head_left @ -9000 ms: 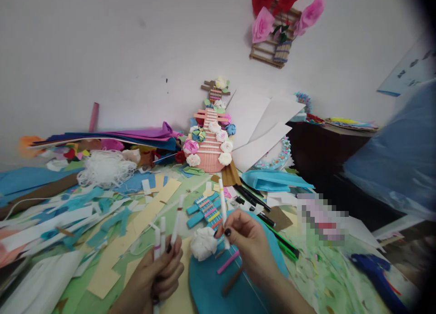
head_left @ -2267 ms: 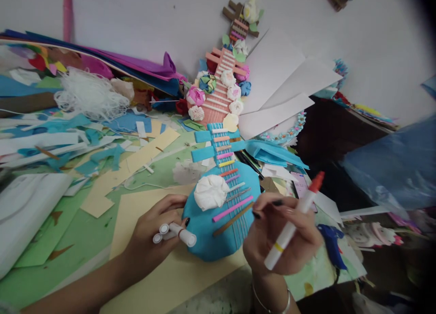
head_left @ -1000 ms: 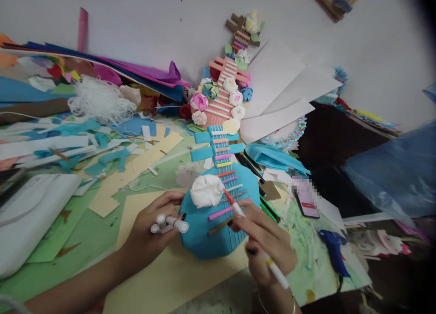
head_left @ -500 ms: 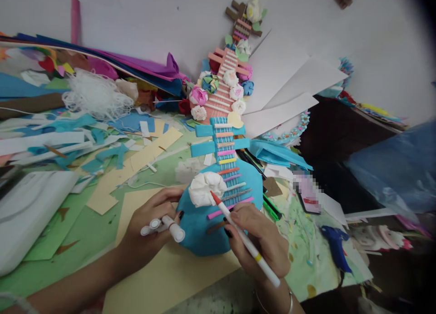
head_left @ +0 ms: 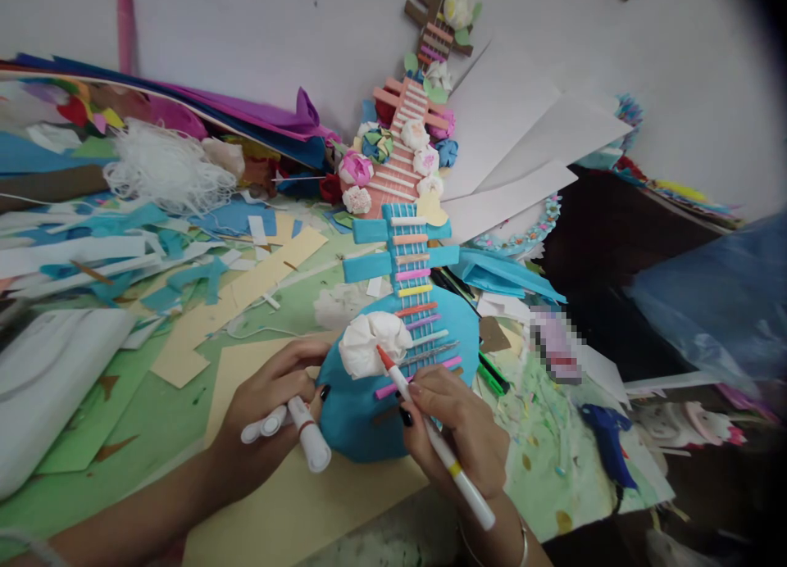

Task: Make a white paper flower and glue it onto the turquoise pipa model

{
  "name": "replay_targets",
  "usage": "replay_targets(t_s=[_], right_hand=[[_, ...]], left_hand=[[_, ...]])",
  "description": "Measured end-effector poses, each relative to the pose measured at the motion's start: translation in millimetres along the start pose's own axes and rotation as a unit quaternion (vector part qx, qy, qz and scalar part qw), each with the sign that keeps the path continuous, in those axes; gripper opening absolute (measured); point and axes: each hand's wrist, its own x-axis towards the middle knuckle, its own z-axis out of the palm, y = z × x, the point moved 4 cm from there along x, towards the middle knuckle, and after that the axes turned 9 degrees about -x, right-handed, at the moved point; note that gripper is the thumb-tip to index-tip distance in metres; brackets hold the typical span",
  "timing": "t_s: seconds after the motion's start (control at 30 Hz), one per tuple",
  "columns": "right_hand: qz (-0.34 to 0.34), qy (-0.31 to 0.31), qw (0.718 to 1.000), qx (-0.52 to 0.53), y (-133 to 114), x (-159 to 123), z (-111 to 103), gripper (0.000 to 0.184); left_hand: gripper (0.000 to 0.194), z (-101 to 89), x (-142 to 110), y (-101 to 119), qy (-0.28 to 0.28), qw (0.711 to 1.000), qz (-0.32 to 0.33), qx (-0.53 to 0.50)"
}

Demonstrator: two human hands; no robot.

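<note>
A blue paper guitar (head_left: 362, 415) with string and coloured bars stands tilted in front of me. On its left side sits a white paper flower (head_left: 372, 344). My right hand (head_left: 458, 428) is closed around a white marker (head_left: 446, 448) with a red tip and a yellow band. The marker's tip meets the flower near its middle. My left hand (head_left: 267, 403) holds several white markers (head_left: 311, 436), their ends pointing toward me, and its fingers also grip the guitar's left edge. Part of the guitar's lower body is hidden by my right hand.
A pink paper guitar (head_left: 393, 174) with paper flowers leans at the back. Paper scraps and a heap of white string (head_left: 169, 165) cover the left. A blue glue gun (head_left: 608, 444) lies at right, near a phone (head_left: 557, 346). A beige sheet (head_left: 295, 510) is under the guitar.
The guitar has come upright between my hands. My right hand has brought the red-tipped marker from the right onto the white flower. My left hand keeps its markers.
</note>
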Motion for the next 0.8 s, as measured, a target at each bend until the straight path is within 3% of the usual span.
replay_targets(t_s=[0.37,0.63,0.8], right_hand=[[-0.008,0.001,1.0,0.009,-3.7,2.7,-0.8,0.024],[-0.002,0.005,1.0,0.023,-6.1,1.4,-4.0,0.025],[0.023,0.004,1.0,0.015,-5.9,2.8,-4.4,0.028]], left_hand=[[0.021,0.9,1.7,5.1,-0.027,0.999,0.006,-0.023],[0.023,0.6,0.9,4.9,-0.015,1.0,-0.004,-0.02],[0.02,1.5,-1.9,-1.6,-0.021,0.999,0.033,-0.023]])
